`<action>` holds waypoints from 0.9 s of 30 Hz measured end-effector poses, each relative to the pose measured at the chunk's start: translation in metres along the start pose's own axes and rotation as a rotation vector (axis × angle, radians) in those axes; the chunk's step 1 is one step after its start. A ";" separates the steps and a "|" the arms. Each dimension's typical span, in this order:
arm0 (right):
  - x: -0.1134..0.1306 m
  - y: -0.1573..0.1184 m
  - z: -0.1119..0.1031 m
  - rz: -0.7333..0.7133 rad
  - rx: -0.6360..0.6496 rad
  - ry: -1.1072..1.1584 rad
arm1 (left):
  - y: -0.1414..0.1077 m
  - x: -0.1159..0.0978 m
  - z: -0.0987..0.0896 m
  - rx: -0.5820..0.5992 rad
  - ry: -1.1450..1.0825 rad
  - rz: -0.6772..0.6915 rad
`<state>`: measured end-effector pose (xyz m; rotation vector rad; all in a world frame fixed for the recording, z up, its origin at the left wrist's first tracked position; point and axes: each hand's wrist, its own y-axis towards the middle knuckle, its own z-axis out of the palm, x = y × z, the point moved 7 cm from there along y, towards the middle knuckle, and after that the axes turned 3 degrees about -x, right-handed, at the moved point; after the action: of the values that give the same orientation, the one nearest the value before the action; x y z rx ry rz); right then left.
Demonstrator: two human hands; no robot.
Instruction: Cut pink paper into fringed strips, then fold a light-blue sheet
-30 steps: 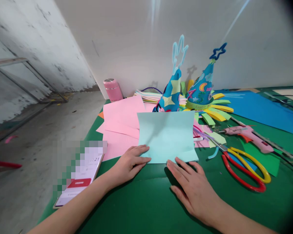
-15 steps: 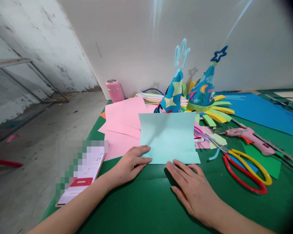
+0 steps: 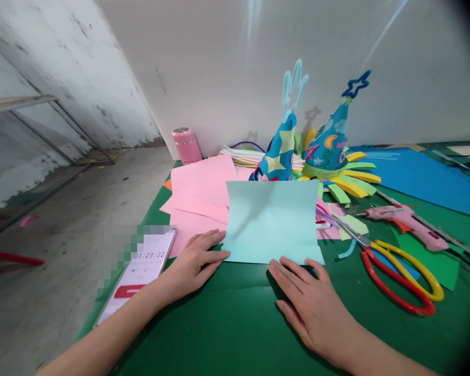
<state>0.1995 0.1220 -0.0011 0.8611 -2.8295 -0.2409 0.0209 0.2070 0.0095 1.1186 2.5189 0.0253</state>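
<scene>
A sheet of light blue-green paper lies in front of me, its far part curling up. My left hand is at its lower left corner, fingers stretched out and fingertips at the edge. Along the near edge rests my right hand, open and palm down, with fingertips touching or just short of the paper. Neither hand grips anything. Behind the sheet stand two blue decorated cone hats, one with yellow stars and one with a moon. The sheet hides the base of the starred hat.
Pink paper lies at left behind a phone showing a timer. A pink bottle stands by the wall. Scissors with red and yellow handles, a pink glue gun and blue sheets are on the right of the green table.
My left hand has slid left, off the sheet's surface to its left edge. My right hand stays nearly still. The whole view has shifted slightly.
</scene>
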 end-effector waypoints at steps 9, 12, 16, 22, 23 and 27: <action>0.002 0.001 -0.004 -0.008 -0.048 0.007 | 0.005 -0.025 -0.017 -0.096 0.202 -0.017; 0.001 0.001 -0.003 -0.002 -0.044 0.006 | 0.006 -0.058 0.001 -0.002 0.235 0.143; 0.001 0.000 -0.002 -0.020 -0.040 -0.003 | -0.001 -0.086 0.031 0.166 0.164 0.183; 0.002 0.000 -0.001 -0.017 -0.017 -0.026 | -0.007 -0.087 0.042 0.271 0.099 0.110; 0.002 0.000 -0.001 -0.017 -0.020 -0.027 | -0.007 -0.087 0.042 0.275 0.097 0.112; 0.003 0.000 -0.003 -0.023 -0.045 -0.021 | -0.006 -0.086 0.038 0.230 0.114 0.133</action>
<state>0.1978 0.1203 0.0020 0.8866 -2.8234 -0.3174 0.0824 0.1365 0.0017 1.4105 2.5924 -0.1743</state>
